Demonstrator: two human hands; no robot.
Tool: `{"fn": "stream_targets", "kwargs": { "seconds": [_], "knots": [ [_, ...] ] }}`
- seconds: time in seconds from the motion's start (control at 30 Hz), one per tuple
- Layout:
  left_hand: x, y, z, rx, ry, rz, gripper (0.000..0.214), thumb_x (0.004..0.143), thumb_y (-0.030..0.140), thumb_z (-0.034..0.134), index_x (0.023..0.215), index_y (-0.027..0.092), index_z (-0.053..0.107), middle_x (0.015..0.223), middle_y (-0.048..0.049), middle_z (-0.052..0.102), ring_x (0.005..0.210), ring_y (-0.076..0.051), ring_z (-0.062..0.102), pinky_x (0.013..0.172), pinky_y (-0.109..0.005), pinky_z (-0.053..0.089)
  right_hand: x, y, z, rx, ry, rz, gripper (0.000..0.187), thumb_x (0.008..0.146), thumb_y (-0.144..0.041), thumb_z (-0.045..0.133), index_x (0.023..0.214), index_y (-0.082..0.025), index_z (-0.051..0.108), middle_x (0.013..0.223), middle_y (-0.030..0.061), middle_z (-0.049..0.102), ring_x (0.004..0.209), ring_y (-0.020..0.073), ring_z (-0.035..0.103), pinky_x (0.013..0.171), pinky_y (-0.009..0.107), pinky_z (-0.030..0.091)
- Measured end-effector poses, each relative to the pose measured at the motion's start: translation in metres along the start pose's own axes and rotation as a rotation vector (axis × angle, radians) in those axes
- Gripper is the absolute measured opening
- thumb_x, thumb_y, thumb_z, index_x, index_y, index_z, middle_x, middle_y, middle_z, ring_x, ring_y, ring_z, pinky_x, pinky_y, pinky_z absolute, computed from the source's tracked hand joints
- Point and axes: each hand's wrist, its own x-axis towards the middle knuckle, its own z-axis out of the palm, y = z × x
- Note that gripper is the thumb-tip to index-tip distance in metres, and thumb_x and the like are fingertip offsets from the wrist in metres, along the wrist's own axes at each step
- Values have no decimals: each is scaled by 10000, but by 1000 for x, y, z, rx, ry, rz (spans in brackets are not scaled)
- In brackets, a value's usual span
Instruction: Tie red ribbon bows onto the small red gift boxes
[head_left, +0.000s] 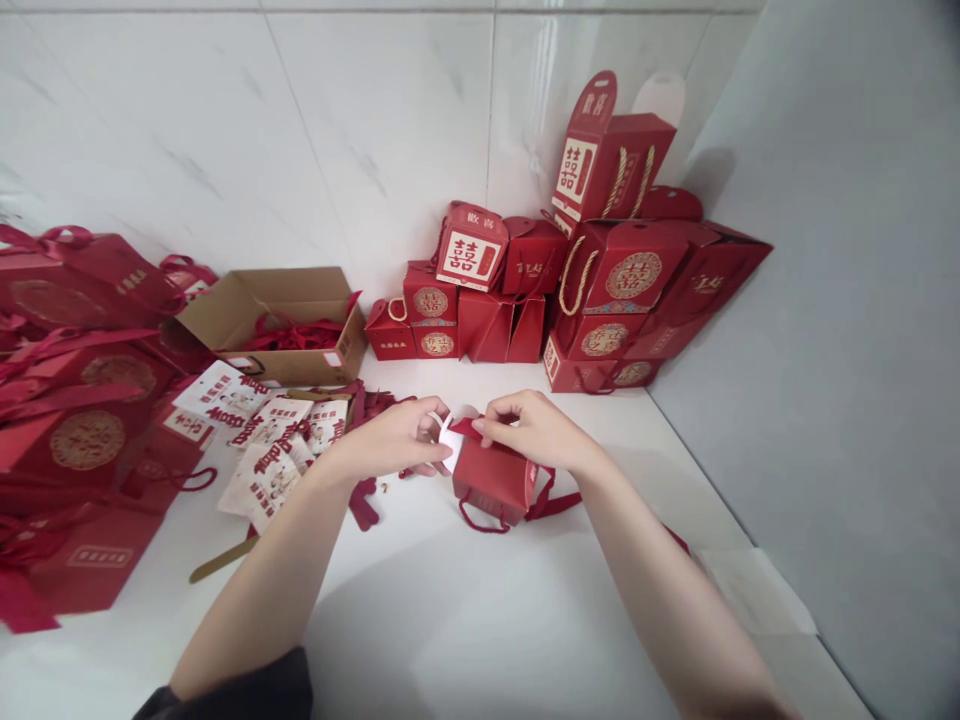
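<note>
Gripping red gift box (491, 482) — left hand (386, 440) on white tab (450, 445), right hand (536, 430) on flap (469, 428) (both curled).

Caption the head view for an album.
Left hand and right hand pinch a red gift box before stacked double-happiness boxes.

Stack of gift boxes (540, 290) in far corner, against tiled wall (225, 130), on back of countertop (480, 640). Cardboard carton (270, 320) left of stack, ribbons (292, 335) inside. Flat-packed boxes (75, 420) piled further left. Printed cards (262, 460) in front of carton. Single gift box (491, 480) mid-counter, right of cards, before stack. Second wall (810, 300) along right edge.
</note>
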Motion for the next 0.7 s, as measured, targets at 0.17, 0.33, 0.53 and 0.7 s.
{"fn": "stream_targets", "kwargs": {
  "seconds": [0.17, 0.33, 0.53, 0.7],
  "knots": [
    [0, 0, -1, 9, 19, 0, 391, 662, 255, 657, 1011, 206, 488, 763, 4, 607, 711, -206, 682, 545, -255, 511, 1, 1, 1, 13, 14, 23, 312, 867, -367, 536, 648, -177, 651, 625, -13, 623, 594, 107, 517, 602, 237, 383],
    [-2, -1, -1, 23, 3, 9, 410, 690, 270, 639, 1057, 206, 468, 789, 8, 597, 716, -198, 684, 573, -258, 516, 0, -1, 1, 12, -12, 49, 330, 866, -388, 530, 653, -172, 661, 627, -2, 631, 581, 112, 507, 590, 246, 379],
    [-3, -1, 0, 59, -8, 7, 382, 720, 273, 611, 1069, 231, 461, 785, 35, 566, 719, -186, 689, 620, -283, 536, 1, 0, 3, 38, -57, 25, 315, 866, -375, 536, 656, -178, 663, 634, -15, 635, 585, 105, 508, 599, 246, 384],
    [-5, 2, 1, 44, -12, 6, 393, 721, 262, 606, 1081, 219, 454, 848, 1, 608, 766, -200, 695, 651, -300, 553, 2, 2, 4, 50, 1, 73, 332, 873, -387, 524, 655, -177, 661, 668, 5, 662, 610, 122, 544, 627, 262, 410]
  ]
}}
